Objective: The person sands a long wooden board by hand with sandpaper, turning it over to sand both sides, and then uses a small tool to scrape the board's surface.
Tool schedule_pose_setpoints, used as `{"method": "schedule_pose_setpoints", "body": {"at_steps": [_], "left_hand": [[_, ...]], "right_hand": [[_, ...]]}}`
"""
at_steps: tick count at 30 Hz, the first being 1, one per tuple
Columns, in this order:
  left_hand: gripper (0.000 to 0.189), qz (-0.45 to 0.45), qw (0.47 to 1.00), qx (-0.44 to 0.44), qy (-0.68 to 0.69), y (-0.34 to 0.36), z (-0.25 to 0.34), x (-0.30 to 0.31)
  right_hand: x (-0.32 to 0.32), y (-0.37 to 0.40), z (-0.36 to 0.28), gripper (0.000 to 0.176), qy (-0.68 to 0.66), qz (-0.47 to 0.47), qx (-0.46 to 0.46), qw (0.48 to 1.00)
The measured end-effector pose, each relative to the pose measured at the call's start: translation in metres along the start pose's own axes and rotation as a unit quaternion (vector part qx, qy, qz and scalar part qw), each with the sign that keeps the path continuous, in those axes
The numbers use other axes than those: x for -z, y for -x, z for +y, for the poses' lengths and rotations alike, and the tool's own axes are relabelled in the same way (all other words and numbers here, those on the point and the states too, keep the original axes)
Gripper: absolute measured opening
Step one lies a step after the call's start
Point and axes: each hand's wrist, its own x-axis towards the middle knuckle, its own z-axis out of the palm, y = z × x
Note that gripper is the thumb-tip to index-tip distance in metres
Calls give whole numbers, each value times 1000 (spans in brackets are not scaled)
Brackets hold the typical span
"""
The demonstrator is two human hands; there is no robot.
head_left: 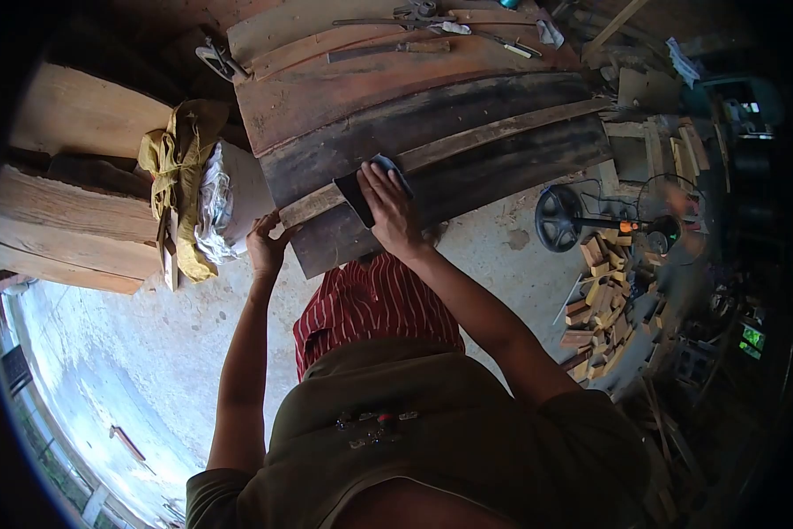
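Observation:
A long, narrow wooden strip (502, 132) lies across the dark workbench top (511, 163), running from near my body toward the far right. At its near left end, my left hand (268, 247) holds it with thumb and fingers, right at the bench corner. My right hand (389, 207) presses a dark sheet of sandpaper (353, 199) onto the strip, fingers stretched over it. The sheet's lighter edge shows beyond the fingertips. Part of the strip is hidden beneath the sheet and hand.
On the bench's far side lie a chisel-like tool (427, 47) and other long tools. A clamp (220, 62) sits at the far left corner. Boards (70, 220) and a yellow sack (185, 159) stand left. A fan (661, 225) and wood offcuts (603, 300) are on the right.

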Motion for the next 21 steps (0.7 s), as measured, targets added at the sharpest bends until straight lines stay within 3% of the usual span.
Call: {"method": "schedule_pose_setpoints", "body": {"at_steps": [3,6,8,10,11,14,17,19,21], "left_hand": [[48,4,1000,-26,-3,-3,2,3],[47,-5,1000,13,-9,-2,7,3],[48,-2,1000,23,-6,-1,12,5],[48,5,1000,19,-2,-2,7,4],[48,0,1000,10,5,-1,5,2],[47,-14,1000,25,-3,0,12,6],[46,-15,999,28,-4,-2,10,4],[45,-13,999,37,-5,-3,10,6],[44,-10,1000,21,8,-1,15,7]], "right_hand": [[32,-2,56,68,45,8,23,999],[72,3,148,67,165,92,-126,974],[61,0,149,69,179,120,-158,964],[38,-6,92,70,121,147,-170,967],[22,-6,53,68,115,103,-108,982],[-28,0,-40,74,-67,22,39,997],[-23,-2,-20,77,-62,-32,150,986],[20,-1,29,74,-15,9,35,999],[55,7,101,78,133,48,-76,987]]}}
